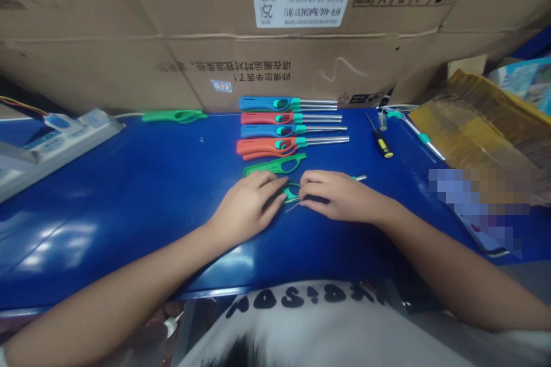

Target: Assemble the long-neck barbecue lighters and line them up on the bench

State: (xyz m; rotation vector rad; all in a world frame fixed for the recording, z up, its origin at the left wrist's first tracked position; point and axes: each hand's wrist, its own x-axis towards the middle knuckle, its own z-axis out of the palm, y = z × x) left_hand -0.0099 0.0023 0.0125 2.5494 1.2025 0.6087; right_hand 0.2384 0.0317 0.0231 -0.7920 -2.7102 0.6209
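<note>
In front of me a green stick lighter body (292,190), opened up, lies between my hands. My left hand (252,200) is closed around its handle end. My right hand (336,195) pinches the front end, where a thin wire (293,207) sticks out under the fingertips. Past that hand shows the tip of a metal tube (361,178). My fingers hide most of the lighter's inside. Just beyond lies a loose green half shell (275,166). Behind it are stacked assembled stick lighters: an orange-red one (267,147), blue ones (267,131) and a red one (262,118).
A large cardboard box (172,63) walls off the back of the blue table (129,200). At left sits a power strip (60,143), with another green shell (174,116) near the box. Rightward lie a screwdriver (382,143), a metal lighter tube (424,137) and taped cardboard (469,126).
</note>
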